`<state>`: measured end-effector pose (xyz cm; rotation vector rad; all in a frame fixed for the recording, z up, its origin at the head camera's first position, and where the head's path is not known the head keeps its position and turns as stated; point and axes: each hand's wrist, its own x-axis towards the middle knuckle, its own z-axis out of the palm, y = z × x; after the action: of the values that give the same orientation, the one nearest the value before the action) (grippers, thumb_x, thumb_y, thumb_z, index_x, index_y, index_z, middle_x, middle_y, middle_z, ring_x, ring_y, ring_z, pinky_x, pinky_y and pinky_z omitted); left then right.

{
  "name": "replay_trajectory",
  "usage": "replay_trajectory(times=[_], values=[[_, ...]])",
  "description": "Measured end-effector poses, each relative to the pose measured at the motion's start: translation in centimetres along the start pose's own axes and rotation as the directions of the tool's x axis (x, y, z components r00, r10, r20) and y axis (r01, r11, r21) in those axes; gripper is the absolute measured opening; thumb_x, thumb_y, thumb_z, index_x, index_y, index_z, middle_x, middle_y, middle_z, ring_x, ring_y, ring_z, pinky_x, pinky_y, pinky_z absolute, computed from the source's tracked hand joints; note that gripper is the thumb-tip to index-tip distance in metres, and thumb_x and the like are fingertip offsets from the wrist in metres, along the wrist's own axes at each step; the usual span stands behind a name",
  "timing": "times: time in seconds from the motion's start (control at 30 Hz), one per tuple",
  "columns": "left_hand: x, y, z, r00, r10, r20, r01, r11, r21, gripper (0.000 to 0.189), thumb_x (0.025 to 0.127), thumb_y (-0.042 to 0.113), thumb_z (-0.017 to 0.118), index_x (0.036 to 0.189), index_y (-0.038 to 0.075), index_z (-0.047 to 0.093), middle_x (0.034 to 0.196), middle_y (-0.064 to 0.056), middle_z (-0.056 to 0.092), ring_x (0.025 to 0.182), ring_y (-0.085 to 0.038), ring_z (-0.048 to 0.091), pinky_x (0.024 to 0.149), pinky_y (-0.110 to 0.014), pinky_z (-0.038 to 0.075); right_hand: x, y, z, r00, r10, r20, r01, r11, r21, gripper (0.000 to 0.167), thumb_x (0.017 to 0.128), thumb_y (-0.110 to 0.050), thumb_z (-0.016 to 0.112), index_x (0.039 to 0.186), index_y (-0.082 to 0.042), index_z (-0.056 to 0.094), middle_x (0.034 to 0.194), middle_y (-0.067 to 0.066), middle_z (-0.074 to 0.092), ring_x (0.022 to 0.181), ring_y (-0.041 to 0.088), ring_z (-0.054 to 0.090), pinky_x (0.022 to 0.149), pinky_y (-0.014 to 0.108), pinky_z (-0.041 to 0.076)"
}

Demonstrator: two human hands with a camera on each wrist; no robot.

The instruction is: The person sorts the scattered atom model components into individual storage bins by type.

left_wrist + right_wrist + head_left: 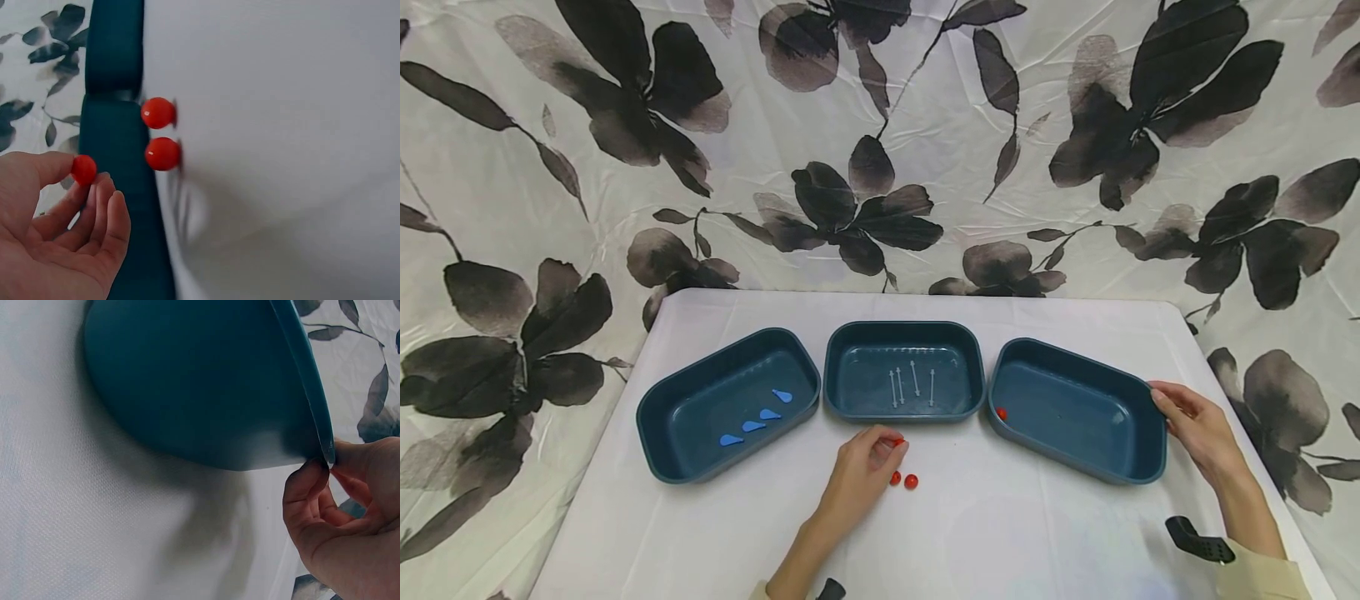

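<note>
Between thumb and fingertips my left hand (863, 467) pinches a small red ball (84, 170), held in front of the middle tray. Two more red balls (162, 154) lie on the white cloth beside that hand. At the far right, my right hand (1204, 429) grips the rim of the right teal tray (1078, 457), with thumb and fingers on either side of the edge in the right wrist view. One red ball (1002, 413) sits inside this tray at its left end.
The middle teal tray (904, 332) holds several thin grey double-ended sticks (915, 379). Several blue drop-shaped pieces (754, 426) lie in the left teal tray (658, 454). A white cloth covers the table (970, 533); a floral curtain (850, 125) hangs behind.
</note>
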<state>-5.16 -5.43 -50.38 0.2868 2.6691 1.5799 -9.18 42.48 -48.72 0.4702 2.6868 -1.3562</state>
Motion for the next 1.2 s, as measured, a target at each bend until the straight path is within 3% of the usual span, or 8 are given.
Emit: replay_trajectory(times=[0.13, 0.67, 1.0, 1.2], values=[[0.6, 0.9, 0.1, 1.0, 0.025, -0.003, -0.025, 0.999, -0.02, 0.011, 0.097, 0.018, 0.073, 0.106, 0.011, 0.073, 0.09, 0.006, 0.068, 0.082, -0.01, 0.062, 0.069, -0.024, 0.053, 0.0, 0.0, 0.0, 1.0, -0.003, -0.002, 0.003, 1.0, 0.005, 0.065, 0.106, -0.05, 0.05, 0.145, 0.003, 0.049, 0.126, 0.001, 0.055, 0.094, -0.009, 0.047, 0.072, 0.009, 0.047], [3.8, 4.2, 1.7, 0.99, 0.138, 0.027, -0.136, 0.988, -0.074, 0.012, 0.097, 0.013, 0.073, 0.107, 0.007, 0.072, 0.091, 0.001, 0.067, 0.081, -0.011, 0.06, 0.068, -0.023, 0.052, 0.3, 0.0, -0.1, 1.0, 0.009, 0.01, -0.009, 1.0, -0.011, 0.068, 0.106, -0.051, 0.047, 0.147, 0.004, 0.047, 0.141, 0.025, 0.049, 0.095, -0.009, 0.046, 0.072, 0.012, 0.051], [5.7, 6.0, 3.3, 0.984, 0.17, 0.05, -0.166, 0.983, -0.076, 0.012, 0.097, 0.012, 0.072, 0.107, 0.005, 0.072, 0.09, -0.002, 0.065, 0.074, -0.011, 0.057, 0.061, -0.021, 0.049, 0.4, -0.2, -0.1, 1.0, 0.01, 0.019, -0.01, 1.0, -0.008, 0.067, 0.106, -0.051, 0.048, 0.146, 0.003, 0.048, 0.14, 0.021, 0.051, 0.095, -0.009, 0.047, 0.073, 0.012, 0.052], [6.8, 7.1, 4.6, 0.973, 0.219, 0.071, -0.213, 0.973, -0.086, 0.012, 0.099, 0.012, 0.07, 0.107, 0.004, 0.072, 0.089, -0.004, 0.065, 0.073, -0.011, 0.058, 0.062, -0.02, 0.048, 0.4, -0.1, -0.1, 1.0, 0.011, 0.022, -0.011, 1.0, 0.0, 0.067, 0.107, -0.05, 0.047, 0.147, 0.003, 0.047, 0.14, 0.023, 0.05, 0.095, -0.009, 0.047, 0.072, 0.01, 0.049]])
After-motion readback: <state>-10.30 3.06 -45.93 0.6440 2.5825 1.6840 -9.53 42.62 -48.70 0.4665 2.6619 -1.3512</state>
